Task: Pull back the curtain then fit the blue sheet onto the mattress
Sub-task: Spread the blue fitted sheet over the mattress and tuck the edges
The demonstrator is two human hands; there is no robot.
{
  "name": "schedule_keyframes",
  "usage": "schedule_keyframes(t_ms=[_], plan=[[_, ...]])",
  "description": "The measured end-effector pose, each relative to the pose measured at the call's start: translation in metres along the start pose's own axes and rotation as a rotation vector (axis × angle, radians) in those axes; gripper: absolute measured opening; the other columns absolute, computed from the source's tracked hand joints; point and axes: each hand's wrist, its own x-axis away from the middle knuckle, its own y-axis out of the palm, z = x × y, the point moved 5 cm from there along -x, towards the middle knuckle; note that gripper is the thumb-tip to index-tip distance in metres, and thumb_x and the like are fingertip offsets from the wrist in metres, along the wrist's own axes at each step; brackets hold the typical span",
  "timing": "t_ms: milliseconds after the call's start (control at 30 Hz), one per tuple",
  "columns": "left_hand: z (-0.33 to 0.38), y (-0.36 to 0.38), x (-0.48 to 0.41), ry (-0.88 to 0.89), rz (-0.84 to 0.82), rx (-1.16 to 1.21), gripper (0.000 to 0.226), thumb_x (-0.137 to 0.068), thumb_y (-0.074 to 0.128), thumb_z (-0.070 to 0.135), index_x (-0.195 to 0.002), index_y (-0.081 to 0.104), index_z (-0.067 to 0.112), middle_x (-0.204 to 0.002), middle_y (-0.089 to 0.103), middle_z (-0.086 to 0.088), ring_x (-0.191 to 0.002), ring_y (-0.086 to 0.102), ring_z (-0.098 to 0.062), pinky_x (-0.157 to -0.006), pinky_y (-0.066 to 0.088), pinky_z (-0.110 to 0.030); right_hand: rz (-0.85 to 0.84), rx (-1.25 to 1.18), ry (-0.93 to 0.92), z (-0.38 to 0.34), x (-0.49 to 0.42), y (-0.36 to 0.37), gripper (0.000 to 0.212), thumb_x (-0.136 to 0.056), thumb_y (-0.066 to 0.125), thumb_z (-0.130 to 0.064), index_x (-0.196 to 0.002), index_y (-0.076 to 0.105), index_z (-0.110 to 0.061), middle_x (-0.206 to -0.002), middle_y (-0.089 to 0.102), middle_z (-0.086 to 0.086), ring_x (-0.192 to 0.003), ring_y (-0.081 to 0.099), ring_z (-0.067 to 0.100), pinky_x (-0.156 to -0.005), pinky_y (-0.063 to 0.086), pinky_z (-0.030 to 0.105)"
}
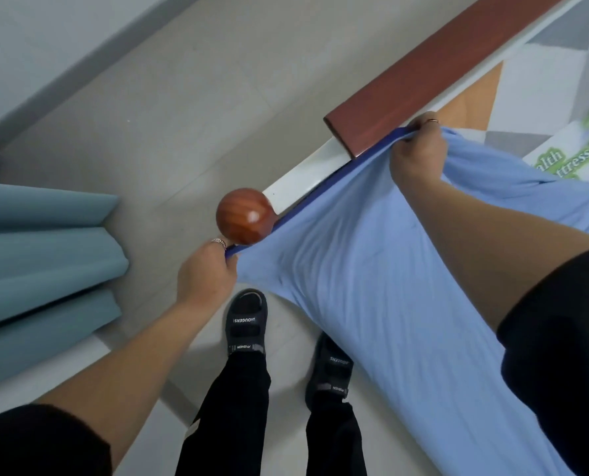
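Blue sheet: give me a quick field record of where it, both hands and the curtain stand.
blue sheet: dark elastic hem stretched taut between both hands along the bed end
left hand: gripping hem beside wooden ball finial
right hand: gripping hem by the headboard rail
mattress: partly uncovered
curtain: bunched in folds at left

Both arms reach forward, left hand and right hand with fingers curled closed.

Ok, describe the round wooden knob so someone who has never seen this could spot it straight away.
Follow the reddish-brown bed rail down along the white frame to its near end. There sits the wooden ball, just above the left hand gripping the blue sheet. It is the only round, glossy thing there.
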Motion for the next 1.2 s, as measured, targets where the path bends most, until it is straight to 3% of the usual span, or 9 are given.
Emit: schedule_keyframes(t_ms=[267,367,500,633,800,900,1033,1133,1200], plan=[[-0.032,0.047,-0.015,-0.440,0.030,0.129,0.026,-0.093,0.058,0.022,-0.113,0.058,0.006,-0.123,0.051,-0.022,-0.114,0.050,-0.044,-0.090,0.044,-0.050,-0.352,0.079,-0.058,0.031,0.002,0.050,0.065,-0.091,0.061,-0.031,-0.145,0.026,-0.020,-0.069,0.046,-0.009,-0.064,0.052,0.011,-0.055,0.038,0.025],[-0.044,0.072,-0.005,-0.643,-0.176,0.064,0.059,-0.096,0.054,0.043,-0.135,0.044,0.001,-0.138,0.042,-0.021,-0.127,0.044,-0.042,-0.099,0.041,-0.052,-0.174,0.047,-0.046,0.026,0.014,0.052,0.056,-0.086,0.061,-0.031,-0.135,0.038,-0.017,-0.074,0.052,-0.007,-0.069,0.055,0.014,-0.060,0.043,0.025],[0.003,0.095,0.014,-0.184,-0.421,0.063,0.034,-0.098,0.045,0.035,-0.100,0.060,0.005,-0.115,0.061,-0.017,-0.113,0.057,-0.038,-0.087,0.044,-0.039,-0.220,0.194,-0.142,0.029,0.069,0.070,0.017,-0.084,0.052,-0.020,-0.098,0.058,-0.013,-0.100,0.064,0.009,-0.099,0.060,0.033,-0.081,0.047,0.036],[0.058,0.098,0.023,0.301,-0.289,-0.077,0.060,-0.086,0.058,0.030,-0.142,0.042,0.016,-0.145,0.042,-0.002,-0.132,0.042,-0.027,-0.101,0.044,-0.044,-0.594,0.587,-0.227,0.054,0.124,0.104,0.069,-0.086,0.047,-0.018,-0.151,0.029,-0.031,-0.162,0.018,-0.001,-0.146,0.019,0.030,-0.113,0.029,0.045],[0.072,0.105,-0.002,0.257,-0.376,-0.289,0.091,-0.089,0.056,0.037,-0.159,0.001,0.018,-0.165,0.001,-0.009,-0.151,0.012,-0.033,-0.118,0.022,-0.047,-0.737,0.699,-0.209,0.053,0.116,0.120,0.083,-0.086,0.050,-0.023,-0.154,0.007,-0.044,-0.164,-0.006,-0.008,-0.150,0.003,0.035,-0.112,0.032,0.049],[0.086,0.100,-0.010,0.089,-0.687,-0.271,0.094,-0.091,0.051,0.049,-0.158,-0.009,0.021,-0.166,-0.011,-0.008,-0.152,0.005,-0.033,-0.119,0.024,-0.051,-0.809,0.574,-0.091,0.037,0.105,0.112,0.073,-0.087,0.049,-0.030,-0.154,0.021,-0.038,-0.164,0.004,-0.002,-0.147,0.020,0.034,-0.113,0.034,0.047],[0.138,0.049,0.001,0.207,-0.768,-0.306,0.075,-0.094,0.047,0.053,-0.155,0.025,0.015,-0.159,0.029,-0.008,-0.140,0.038,-0.030,-0.108,0.040,-0.043,-0.703,0.235,0.146,0.012,0.109,0.057,0.058,-0.093,0.054,-0.024,-0.149,0.044,-0.011,-0.154,0.040,0.012,-0.138,0.042,0.028,-0.113,0.037,0.039],[0.187,-0.008,0.021,0.288,-0.882,-0.208,0.063,-0.097,0.048,0.049,-0.150,0.037,0.017,-0.156,0.039,-0.003,-0.140,0.041,-0.023,-0.113,0.036,-0.036,-0.565,-0.217,0.439,-0.011,0.125,-0.020,0.034,-0.092,0.058,-0.017,-0.117,0.064,0.004,-0.101,0.066,0.016,-0.086,0.065,0.026,-0.074,0.050,0.031],[0.231,-0.064,0.028,0.331,-0.857,-0.098,0.054,-0.097,0.051,0.043,-0.145,0.047,0.019,-0.148,0.050,0.000,-0.132,0.051,-0.016,-0.109,0.039,-0.031,-0.472,-0.496,0.552,-0.038,0.136,-0.088,0.021,-0.091,0.056,-0.021,-0.102,0.066,-0.007,-0.096,0.072,0.008,-0.077,0.070,0.021,-0.067,0.051,0.029]])
